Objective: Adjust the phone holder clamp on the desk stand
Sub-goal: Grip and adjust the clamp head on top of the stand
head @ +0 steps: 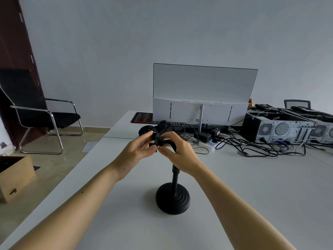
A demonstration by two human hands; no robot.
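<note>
A black desk stand with a round domed base and an upright pole stands on the white desk in front of me. At the pole's top sits the black phone holder clamp. My left hand grips the clamp's left side with thumb and fingers. My right hand holds its right side, covering the top of the pole and much of the clamp.
Behind the stand lie a dark bundle, a white monitor seen from the back, a power strip with tangled cables, and computer cases at right. A black chair and a cardboard box stand on the floor at left.
</note>
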